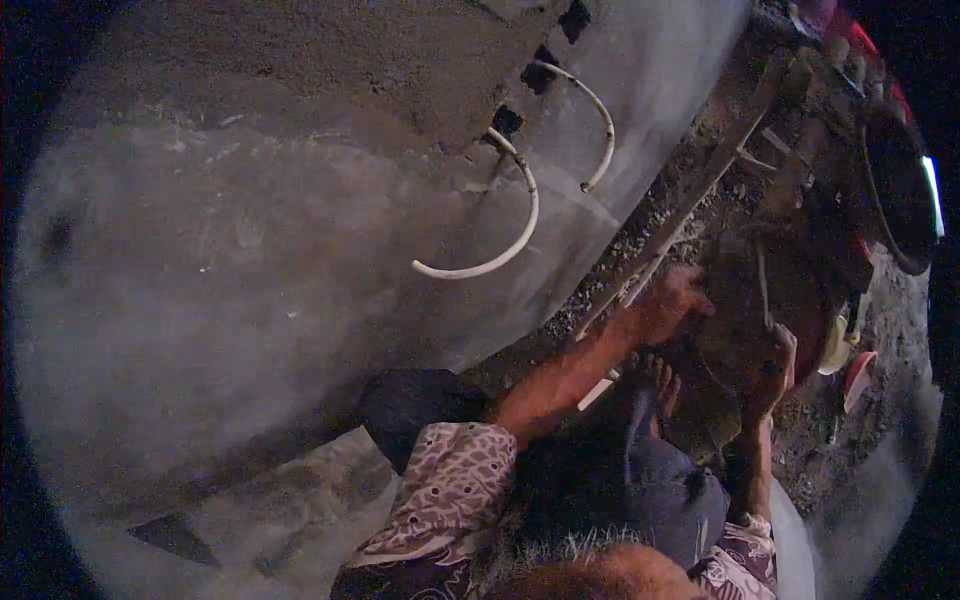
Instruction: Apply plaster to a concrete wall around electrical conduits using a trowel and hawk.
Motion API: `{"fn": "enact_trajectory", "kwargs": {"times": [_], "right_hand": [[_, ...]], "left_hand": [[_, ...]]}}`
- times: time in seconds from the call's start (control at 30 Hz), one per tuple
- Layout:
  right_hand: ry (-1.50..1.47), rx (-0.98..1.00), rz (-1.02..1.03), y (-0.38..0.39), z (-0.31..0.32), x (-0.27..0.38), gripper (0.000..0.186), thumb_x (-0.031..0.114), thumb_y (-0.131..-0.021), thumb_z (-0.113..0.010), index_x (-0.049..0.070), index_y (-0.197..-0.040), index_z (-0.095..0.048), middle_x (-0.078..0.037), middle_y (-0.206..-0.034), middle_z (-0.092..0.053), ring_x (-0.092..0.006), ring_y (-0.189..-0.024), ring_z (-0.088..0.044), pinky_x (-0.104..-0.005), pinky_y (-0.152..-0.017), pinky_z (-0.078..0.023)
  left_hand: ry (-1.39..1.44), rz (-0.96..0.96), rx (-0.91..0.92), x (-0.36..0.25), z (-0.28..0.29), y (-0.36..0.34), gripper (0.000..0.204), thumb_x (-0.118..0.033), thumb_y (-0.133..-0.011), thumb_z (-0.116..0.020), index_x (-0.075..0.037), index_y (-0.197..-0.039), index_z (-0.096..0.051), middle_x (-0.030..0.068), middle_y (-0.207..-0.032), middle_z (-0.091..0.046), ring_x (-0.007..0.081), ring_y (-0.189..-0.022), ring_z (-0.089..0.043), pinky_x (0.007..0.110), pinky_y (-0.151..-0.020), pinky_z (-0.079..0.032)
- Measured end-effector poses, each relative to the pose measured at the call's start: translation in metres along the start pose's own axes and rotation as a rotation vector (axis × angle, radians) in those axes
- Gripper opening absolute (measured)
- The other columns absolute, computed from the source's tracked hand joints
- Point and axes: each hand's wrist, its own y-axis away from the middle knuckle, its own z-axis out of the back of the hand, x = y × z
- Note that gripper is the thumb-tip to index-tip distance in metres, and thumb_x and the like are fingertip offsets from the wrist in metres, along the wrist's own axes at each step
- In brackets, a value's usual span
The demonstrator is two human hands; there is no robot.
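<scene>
My left hand (678, 300) hangs over the left side of a dark reddish pan (808, 370), fingers apart and slightly bent, with nothing visible in them. My right hand (775, 360) is closed on a thin pale tool handle (764, 280) that reaches up into the pan; the tool's far end is unclear in the dark. My bare toes (664, 385) show just below my left hand, beside the pan. A thin board (654, 262) runs diagonally past my left hand.
A curved grey plastered surface (250, 280) fills the left, with two curved white pipes (528, 230) (608, 135) at dark holes. At right lie a black round container (890, 185), a yellowish object (835, 345) and a red object (858, 380) on rubble ground (870, 330).
</scene>
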Motion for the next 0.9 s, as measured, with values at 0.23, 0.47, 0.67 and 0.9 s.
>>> {"fn": "enact_trajectory", "kwargs": {"times": [0.23, 0.47, 0.67, 0.9], "right_hand": [[0.216, 0.074, 0.074, 0.021, 0.022, -0.01, 0.029, 0.005, -0.08, -0.06, -0.005, -0.108, -0.06, -0.022, -0.104, -0.061, -0.037, -0.094, -0.061, -0.041, -0.081, -0.049], [0.374, 0.203, 0.003, 0.012, 0.041, 0.005, 0.026, 0.003, -0.079, -0.061, 0.002, -0.105, -0.064, -0.017, -0.105, -0.064, -0.0342, -0.092, -0.062, -0.0401, -0.079, -0.05], [0.122, 0.058, -0.707, 0.044, 0.055, 0.005, 0.024, 0.011, -0.086, -0.062, 0.001, -0.107, -0.064, -0.009, -0.096, -0.066, -0.0197, -0.086, -0.062, -0.0294, -0.077, -0.049], [-0.448, 0.173, -1.138, 0.025, 0.05, 0.033, 0.029, 0.022, -0.089, -0.063, -0.002, -0.105, -0.064, -0.003, -0.09, -0.066, -0.0091, -0.078, -0.058, -0.024, -0.068, -0.047]], "left_hand": [[0.373, 0.187, 0.017, -0.057, -0.032, 0.006, 0.052, -0.048, -0.082, -0.063, 0.002, -0.098, -0.064, 0.0105, -0.095, -0.063, 0.0205, -0.088, -0.06, 0.036, -0.085, -0.047], [-0.086, -0.1, 0.052, 0.034, 0.07, -0.006, 0.041, -0.038, -0.095, -0.045, -0.004, -0.099, -0.067, 0.0118, -0.093, -0.064, 0.0208, -0.083, -0.062, 0.033, -0.082, -0.05], [0.278, 0.062, 0.005, -0.056, 0.018, -0.027, 0.044, -0.011, -0.081, -0.065, -0.001, -0.122, -0.051, 0.01, -0.1, -0.065, 0.019, -0.091, -0.063, 0.03, -0.079, -0.054], [0.188, 0.054, 0.007, -0.058, 0.008, -0.024, 0.047, -0.004, -0.078, -0.065, 0.001, -0.122, -0.049, 0.0107, -0.111, -0.063, 0.0169, -0.094, -0.062, 0.03, -0.083, -0.051]]}}
